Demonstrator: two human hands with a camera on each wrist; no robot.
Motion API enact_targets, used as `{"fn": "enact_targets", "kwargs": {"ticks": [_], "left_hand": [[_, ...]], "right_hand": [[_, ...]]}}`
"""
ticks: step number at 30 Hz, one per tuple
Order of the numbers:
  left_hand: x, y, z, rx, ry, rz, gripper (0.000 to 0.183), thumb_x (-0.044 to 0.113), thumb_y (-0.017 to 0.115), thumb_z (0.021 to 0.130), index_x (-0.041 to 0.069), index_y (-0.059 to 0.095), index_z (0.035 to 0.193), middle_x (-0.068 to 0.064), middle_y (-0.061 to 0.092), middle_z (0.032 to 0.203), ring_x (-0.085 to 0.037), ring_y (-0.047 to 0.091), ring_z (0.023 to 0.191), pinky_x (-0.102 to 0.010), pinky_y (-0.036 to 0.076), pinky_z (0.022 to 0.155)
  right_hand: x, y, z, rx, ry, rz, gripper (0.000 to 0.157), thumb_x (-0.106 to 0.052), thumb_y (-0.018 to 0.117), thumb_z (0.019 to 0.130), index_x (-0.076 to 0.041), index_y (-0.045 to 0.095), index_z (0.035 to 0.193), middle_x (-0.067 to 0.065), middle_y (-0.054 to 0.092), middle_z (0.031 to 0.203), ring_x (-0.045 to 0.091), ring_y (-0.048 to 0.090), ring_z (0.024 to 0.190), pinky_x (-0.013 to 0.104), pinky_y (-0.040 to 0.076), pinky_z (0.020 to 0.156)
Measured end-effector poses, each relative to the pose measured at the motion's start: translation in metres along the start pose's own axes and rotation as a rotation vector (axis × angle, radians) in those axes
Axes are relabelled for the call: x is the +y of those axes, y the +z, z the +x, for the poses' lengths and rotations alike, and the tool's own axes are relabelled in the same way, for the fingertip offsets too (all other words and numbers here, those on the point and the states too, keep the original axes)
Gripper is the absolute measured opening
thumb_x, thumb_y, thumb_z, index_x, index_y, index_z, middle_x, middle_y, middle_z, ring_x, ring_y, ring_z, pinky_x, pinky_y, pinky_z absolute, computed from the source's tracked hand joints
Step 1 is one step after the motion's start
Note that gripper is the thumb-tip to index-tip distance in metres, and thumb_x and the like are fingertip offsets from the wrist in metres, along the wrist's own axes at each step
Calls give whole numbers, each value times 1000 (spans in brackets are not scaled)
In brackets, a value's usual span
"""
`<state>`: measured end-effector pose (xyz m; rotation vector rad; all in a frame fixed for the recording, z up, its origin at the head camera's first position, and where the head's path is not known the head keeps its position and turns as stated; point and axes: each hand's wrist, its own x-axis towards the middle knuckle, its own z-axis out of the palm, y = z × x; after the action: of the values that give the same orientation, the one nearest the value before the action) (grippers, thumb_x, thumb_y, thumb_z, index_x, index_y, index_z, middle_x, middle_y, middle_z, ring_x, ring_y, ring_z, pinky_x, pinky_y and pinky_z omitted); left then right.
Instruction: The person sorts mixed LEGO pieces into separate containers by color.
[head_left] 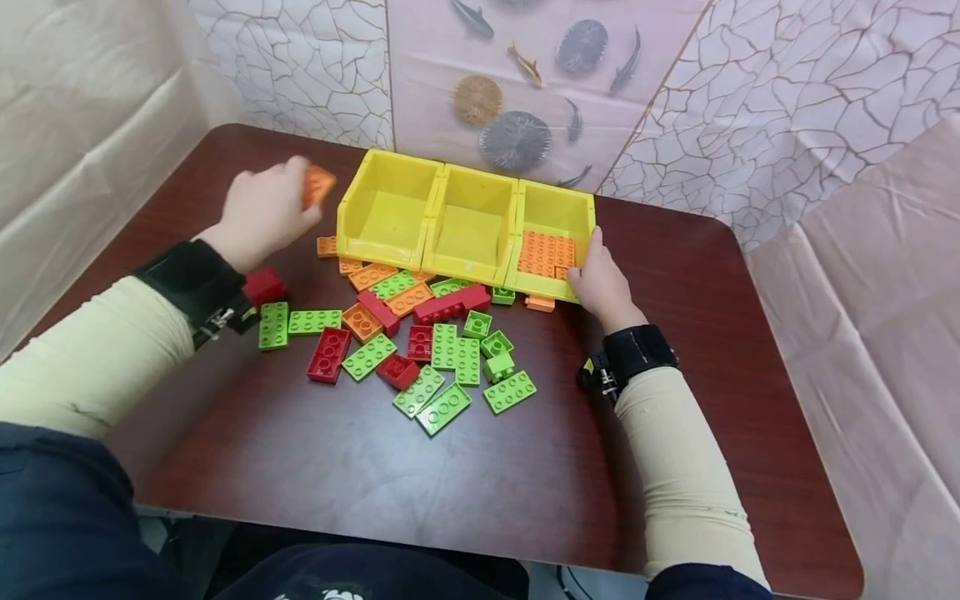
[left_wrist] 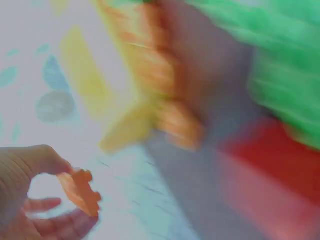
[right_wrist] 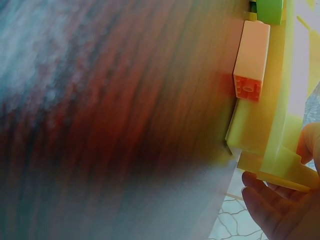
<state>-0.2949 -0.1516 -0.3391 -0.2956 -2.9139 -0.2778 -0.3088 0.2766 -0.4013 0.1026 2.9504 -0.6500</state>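
Observation:
My left hand (head_left: 264, 210) pinches an orange toy brick (head_left: 318, 185) between thumb and fingers, raised to the left of the yellow three-compartment bin (head_left: 431, 271). In the left wrist view the brick (left_wrist: 80, 192) shows its studs turned outward. My right hand (head_left: 603, 282) grips the bin's right front corner, thumb over the rim and fingers on the outside, as the right wrist view shows. Several orange bricks (head_left: 542, 252) lie in the right compartment, beside my right thumb. The left and middle compartments hold nothing visible.
Loose green, red and orange bricks lie on the dark table (head_left: 315, 442) in front of the bin, such as a green brick (head_left: 444, 408) and a red brick (head_left: 328, 354). One orange brick (head_left: 540, 303) sits against the bin's right front. A patterned cloth (head_left: 517, 92) hangs behind.

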Motion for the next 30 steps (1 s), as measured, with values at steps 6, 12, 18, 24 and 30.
{"fn": "enact_targets", "kwargs": {"ticks": [6, 12, 18, 24, 30], "left_hand": [[101, -8, 46, 65, 400, -26, 39, 17, 56, 88, 7, 50, 125, -11, 63, 111, -28, 58, 99, -47, 36, 84], [195, 7, 84, -93, 581, 60, 41, 9, 48, 93, 12, 44, 135, -8, 58, 124, -24, 51, 116, -45, 29, 97], [239, 46, 116, -224, 635, 193, 49, 4, 43, 97, 18, 34, 144, -11, 50, 133, -26, 46, 122, -50, 27, 102], [253, 81, 146, -318, 612, 293, 49, 8, 43, 98, 20, 33, 144, -12, 49, 135, -29, 42, 125, -51, 27, 103], [255, 102, 161, -358, 602, 321, 33, 11, 40, 100, 16, 47, 132, -10, 59, 119, -29, 52, 113, -45, 40, 94]], "right_hand": [[0, 0, 0, -4, 1, 11, 81, -17, 42, 93, -11, -19, 146, 21, 20, 149, 32, 40, 116, 47, 35, 95], [0, 0, 0, -1, 5, 19, 81, -18, 43, 94, -12, -19, 146, 19, 19, 150, 31, 40, 117, 47, 35, 95], [1, -1, 1, 1, -1, 0, 81, -19, 44, 93, -10, -17, 146, 20, 20, 149, 31, 40, 119, 47, 35, 97], [1, -2, 1, 16, -1, -9, 81, -19, 45, 93, -8, -14, 147, 21, 24, 148, 32, 43, 117, 47, 37, 95], [2, 0, 1, 28, -1, -10, 81, -19, 45, 92, -9, -13, 148, 20, 25, 147, 32, 44, 116, 47, 37, 94]]}}
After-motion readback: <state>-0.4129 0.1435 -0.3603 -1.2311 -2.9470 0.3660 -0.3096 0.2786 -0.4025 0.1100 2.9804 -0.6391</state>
